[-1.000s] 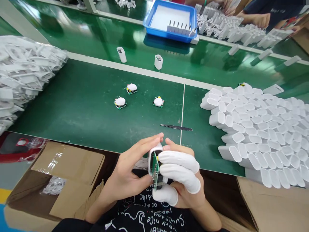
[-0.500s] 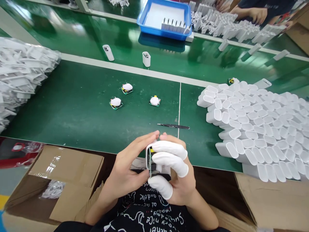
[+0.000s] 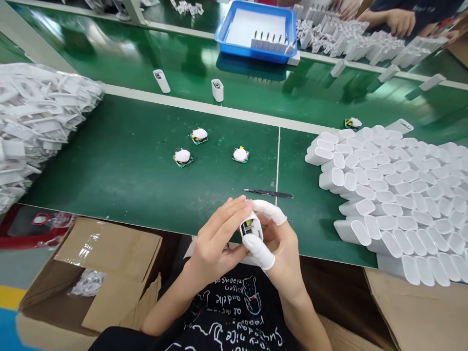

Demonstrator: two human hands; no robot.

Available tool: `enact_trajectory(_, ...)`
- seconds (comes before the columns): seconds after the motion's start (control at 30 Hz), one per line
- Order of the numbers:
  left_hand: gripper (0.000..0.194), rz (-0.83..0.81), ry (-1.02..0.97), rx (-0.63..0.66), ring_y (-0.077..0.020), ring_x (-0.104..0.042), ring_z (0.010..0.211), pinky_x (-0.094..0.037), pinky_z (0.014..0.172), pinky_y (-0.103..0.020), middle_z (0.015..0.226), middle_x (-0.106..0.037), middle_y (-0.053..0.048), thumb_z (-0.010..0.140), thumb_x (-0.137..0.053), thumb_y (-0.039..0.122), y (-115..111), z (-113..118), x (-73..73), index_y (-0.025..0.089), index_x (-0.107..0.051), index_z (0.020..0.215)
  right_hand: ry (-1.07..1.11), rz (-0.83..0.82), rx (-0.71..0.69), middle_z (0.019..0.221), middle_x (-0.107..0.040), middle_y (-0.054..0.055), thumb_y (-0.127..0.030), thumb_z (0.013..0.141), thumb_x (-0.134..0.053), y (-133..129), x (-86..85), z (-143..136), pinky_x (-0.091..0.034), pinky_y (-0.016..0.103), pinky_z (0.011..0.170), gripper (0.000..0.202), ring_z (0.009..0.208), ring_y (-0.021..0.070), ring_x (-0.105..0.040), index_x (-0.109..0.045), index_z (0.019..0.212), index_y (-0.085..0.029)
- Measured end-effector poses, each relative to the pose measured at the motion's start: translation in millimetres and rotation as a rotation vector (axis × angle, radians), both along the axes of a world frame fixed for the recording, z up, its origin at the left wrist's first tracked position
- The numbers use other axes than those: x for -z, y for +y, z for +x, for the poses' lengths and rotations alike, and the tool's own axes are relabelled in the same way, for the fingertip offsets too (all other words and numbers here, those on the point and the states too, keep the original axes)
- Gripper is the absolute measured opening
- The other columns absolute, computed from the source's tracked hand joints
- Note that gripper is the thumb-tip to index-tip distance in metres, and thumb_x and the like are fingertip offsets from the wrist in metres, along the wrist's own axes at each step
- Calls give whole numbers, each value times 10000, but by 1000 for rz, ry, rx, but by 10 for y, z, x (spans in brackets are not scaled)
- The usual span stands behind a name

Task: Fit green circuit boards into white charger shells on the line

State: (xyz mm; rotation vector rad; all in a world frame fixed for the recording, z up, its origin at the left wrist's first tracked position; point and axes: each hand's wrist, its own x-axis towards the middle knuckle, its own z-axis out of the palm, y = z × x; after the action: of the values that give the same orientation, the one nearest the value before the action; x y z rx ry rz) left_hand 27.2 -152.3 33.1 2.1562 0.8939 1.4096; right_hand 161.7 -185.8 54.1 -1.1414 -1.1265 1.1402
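While pinching one shell point(image 3: 252, 229) between left hand point(image 3: 215, 239) and right hand point(image 3: 285, 246), at the near edge of the bench point(image 3: 109, 165), can see its open end, with some board parts point(image 3: 247, 227) inside. Have the left fingers laid close together along one side of the shell, and the right thumb set against its lower rim. Can count two white finger cots point(image 3: 259, 251), both on the right hand. Cannot see most of the shell's length for the fingers around it.

Just beyond the fingertips, can count one pair of tweezers point(image 3: 268, 193), lying crosswise. Farther ahead, mostly to the left of the hands, can count three boards point(image 3: 199, 136), each topped with white. Past those, beyond a pale strip, can count two standing shells point(image 3: 217, 91).

To the right of the hands, can see one big stack of shells point(image 3: 387, 190), too crowded to count, with one more board point(image 3: 353, 123) at its far side. Far ahead, can see one blue tray point(image 3: 252, 53) bearing six dark pins, and right of it a heap point(image 3: 329, 36) of white parts beside a co-worker's hand point(image 3: 401, 22). Left of the hands, can see a pile point(image 3: 40, 117) of white parts, and below it a carton point(image 3: 109, 248).
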Motion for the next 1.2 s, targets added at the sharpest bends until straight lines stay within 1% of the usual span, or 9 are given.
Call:
enact_trajectory(0.1,533,-45,-27,-81,-240,-665,1140,-591,965,-399,1210,-689,-79,840,-728,202,-27,31,-22,222,-543,1340,-187,88,44,1153,-717,76,-344,864,-713,-34,71,15,-642,356,778,538,950,219,-731,-531,1365,-275)
enact_trajectory(0.2,490,-55,-67,-149,-238,-670,1085,-600,920,-369,1147,-689,-73,834,-746,268,-56,72,-45,218,-577,1291,-412,321,119,1374,-613,117,-334,867,-721,-93,132,4,-583,476,976,635,1232,297,-619,-472,1448,-275)
enact_trajectory(0.3,409,5,-103,-216,-222,-673,1051,-607,882,-356,1109,-680,-74,869,-697,243,-74,126,-53,202,-582,1259,-568,488,196,1305,-666,105,-246,894,-685,-119,153,-23,-625,428,920,601,1176,276,-657,-473,1456,-255)
enact_trajectory(0.43,368,99,-117,-248,-209,-684,962,-622,797,-346,1023,-659,-74,870,-699,242,-64,174,-46,162,-586,1211,-639,582,238,1263,-691,101,-210,955,-578,-89,141,-23,-661,392,823,498,1094,262,-702,-492,1444,-237)
enact_trajectory(0.67,375,105,-156,-278,-205,-669,943,-620,777,-357,1000,-617,-55,862,-720,260,-56,168,12,177,-577,1198,-605,518,125,1297,-668,97,-180,962,-562,-72,119,-22,-635,398,915,464,1185,245,-657,-509,1418,-245)
enact_trajectory(0.83,525,45,-249,-244,-207,-646,978,-620,803,-363,1062,-578,-56,782,-808,245,-99,170,68,176,-553,1236,-384,487,180,1289,-679,82,-213,951,-605,-108,186,-108,-636,423,928,504,1173,243,-668,-475,1436,-260)
enact_trajectory(1.03,378,53,-260,-307,-197,-654,962,-631,774,-359,1019,-570,-38,873,-711,257,-134,198,52,211,-561,1217,-603,606,253,1323,-657,115,-139,919,-632,-163,156,-128,-652,430,904,512,1179,265,-663,-513,1412,-205)
enact_trajectory(1.13,382,43,-260,-333,-201,-656,951,-629,768,-367,1009,-576,-37,868,-711,233,-140,207,47,218,-562,1219,-612,534,274,1267,-687,111,-122,906,-643,-189,117,-174,-654,438,892,484,1173,266,-666,-544,1371,-214)
enact_trajectory(1.2,414,41,-263,-346,-202,-657,944,-626,766,-367,1008,-577,-35,845,-738,241,-139,210,51,225,-564,1221,-520,470,291,1213,-713,94,-118,905,-640,-201,116,-220,-650,455,897,460,1159,267,-674,-557,1342,-237)
